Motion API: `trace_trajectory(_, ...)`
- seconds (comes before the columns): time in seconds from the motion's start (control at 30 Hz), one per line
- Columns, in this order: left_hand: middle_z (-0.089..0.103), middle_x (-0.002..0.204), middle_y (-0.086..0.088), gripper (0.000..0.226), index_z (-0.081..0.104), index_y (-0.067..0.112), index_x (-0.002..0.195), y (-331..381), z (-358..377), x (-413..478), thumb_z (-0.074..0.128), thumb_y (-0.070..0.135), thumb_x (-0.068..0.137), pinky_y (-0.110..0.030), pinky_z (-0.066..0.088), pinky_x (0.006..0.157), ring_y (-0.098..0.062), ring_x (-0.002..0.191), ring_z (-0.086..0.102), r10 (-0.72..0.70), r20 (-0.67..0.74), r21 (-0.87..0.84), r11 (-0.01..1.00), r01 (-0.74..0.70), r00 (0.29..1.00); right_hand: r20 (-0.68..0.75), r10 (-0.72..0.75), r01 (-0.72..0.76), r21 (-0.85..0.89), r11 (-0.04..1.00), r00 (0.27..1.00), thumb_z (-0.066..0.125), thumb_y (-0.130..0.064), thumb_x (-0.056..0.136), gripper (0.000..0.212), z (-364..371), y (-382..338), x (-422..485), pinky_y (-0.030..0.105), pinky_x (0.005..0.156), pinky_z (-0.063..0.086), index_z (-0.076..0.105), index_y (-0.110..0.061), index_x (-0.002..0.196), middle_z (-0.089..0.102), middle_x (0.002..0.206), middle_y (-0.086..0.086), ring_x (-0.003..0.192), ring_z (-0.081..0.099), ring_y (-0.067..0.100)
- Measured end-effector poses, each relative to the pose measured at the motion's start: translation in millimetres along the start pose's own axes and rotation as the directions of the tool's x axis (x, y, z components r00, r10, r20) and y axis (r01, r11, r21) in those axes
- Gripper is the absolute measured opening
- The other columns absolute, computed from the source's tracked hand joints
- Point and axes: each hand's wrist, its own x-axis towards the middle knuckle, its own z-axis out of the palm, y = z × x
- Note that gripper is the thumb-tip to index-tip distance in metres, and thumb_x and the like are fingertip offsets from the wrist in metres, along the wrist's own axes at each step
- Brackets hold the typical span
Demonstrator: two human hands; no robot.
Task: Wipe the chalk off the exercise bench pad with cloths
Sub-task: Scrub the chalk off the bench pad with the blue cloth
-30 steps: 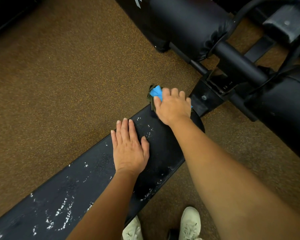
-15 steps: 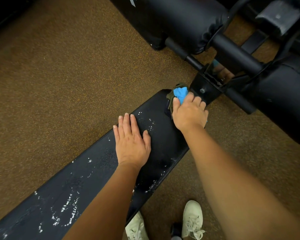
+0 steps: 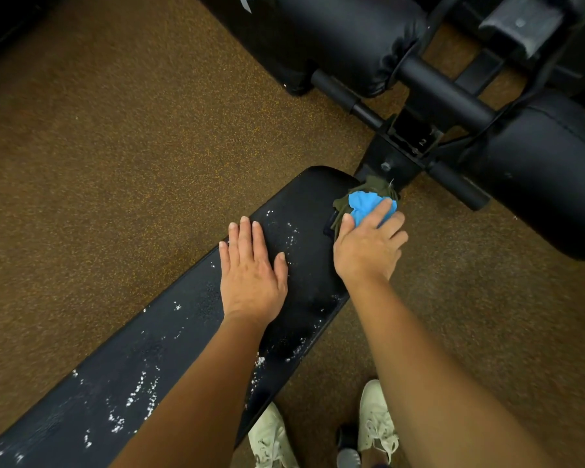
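Across the left spreads a brown speckled floor (image 3: 81,197), and over it a black pad (image 3: 169,352) runs from the lower left corner up toward the middle, ending in a rounded tip. White chalk (image 3: 139,390) flecks the pad in patches: thick toward the lower left, along the near edge, and in a small scatter just beyond the left thumb. Near the tip, the left hand (image 3: 250,275) lies flat and palm down on the pad, fingers straight and close together, thumb spread to the right; it holds nothing. Just to its right, not touching it, the right hand (image 3: 365,248) sits at the pad's right edge by the tip, its fingers bent over a bunched wad of cloths (image 3: 363,206), thumb on the wad's left side. The cloths, blue on top with dark green showing round the far side, stick out beyond the fingertips and lie on the pad's far right corner, just short of a black metal bracket (image 3: 389,160). Beyond and to the right, black padded rollers (image 3: 537,177) sit on a bar. At the bottom edge, by the forearms, are pale laced shoes (image 3: 271,437).
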Motion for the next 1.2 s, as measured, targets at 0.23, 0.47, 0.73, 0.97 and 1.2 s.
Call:
trace_trajectory(0.23, 0.004, 0.159, -0.012, 0.068, 0.01, 0.005, 0.15, -1.3, 2.4, -5.4, 0.018, 0.046, 0.097, -0.043, -0.004, 0.118, -0.026, 0.146, -0.005, 0.005, -0.021, -0.006, 1.0, -0.005, 1.0, -0.019, 0.002, 0.001, 0.158, 0.987, 1.0, 0.04, -0.042, 0.097, 0.076, 15.3, 11.5, -44.0, 0.048, 0.094, 0.042, 0.011, 0.004, 0.149, 0.017, 0.145, 0.037, 0.109, 0.039, 0.043)
trace_trajectory(0.47, 0.003, 0.159, -0.012, 0.069, 0.011, 0.005, 0.15, -4.3, 2.6, -7.8, 0.015, 0.047, 0.095, -0.042, -0.004, 0.118, -0.025, 0.146, -0.005, 0.015, -0.008, -0.006, 1.0, -0.015, 1.0, 0.015, -0.122, 0.122, 0.016, 0.992, 0.992, 0.033, -0.043, 0.097, 0.076, 5.9, 14.9, -32.1, 0.049, 0.118, 0.004, 0.002, 0.003, 0.15, -0.007, 0.158, 0.023, 0.145, -0.008, 0.04)
trace_trajectory(0.73, 0.004, 0.159, -0.011, 0.07, 0.01, 0.005, 0.15, -7.6, 3.3, -10.0, 0.012, 0.048, 0.095, -0.042, -0.002, 0.119, -0.025, 0.147, -0.004, 0.028, -0.005, -0.005, 1.0, -0.028, 1.0, -0.009, -0.491, 0.489, -0.077, 0.869, 0.871, 0.031, -0.04, 0.095, 0.068, 18.4, 30.1, -69.2, 0.05, 0.118, 0.012, 0.021, 0.0, 0.149, 0.016, 0.158, 0.017, 0.147, 0.008, 0.035)
trace_trajectory(0.97, 0.004, 0.159, -0.01, 0.068, 0.01, 0.006, 0.15, -14.2, 3.5, -11.1, 0.01, 0.045, 0.095, -0.04, -0.001, 0.119, -0.024, 0.147, -0.004, 0.068, -0.013, -0.027, 0.997, -0.069, 0.998, -0.043, -0.329, 0.327, -0.054, 0.943, 0.943, 0.03, -0.036, 0.094, 0.067, 21.5, 1.4, -72.1, 0.055, 0.118, 0.007, 0.017, -0.003, 0.15, 0.009, 0.16, 0.017, 0.147, 0.003, 0.038)
trace_trajectory(1.2, 0.011, 0.159, -0.01, 0.062, 0.018, 0.004, 0.149, -18.8, -1.7, -11.3, 0.015, 0.037, 0.097, -0.037, 0.0, 0.118, -0.023, 0.147, 0.002, 0.103, -0.035, -0.079, 0.991, -0.105, 0.994, 0.031, -0.488, 0.487, -0.127, 0.864, 0.873, 0.027, -0.04, 0.097, 0.064, 22.7, 32.1, -83.6, 0.056, 0.117, 0.009, 0.015, -0.007, 0.152, 0.007, 0.161, 0.014, 0.148, 0.001, 0.034)
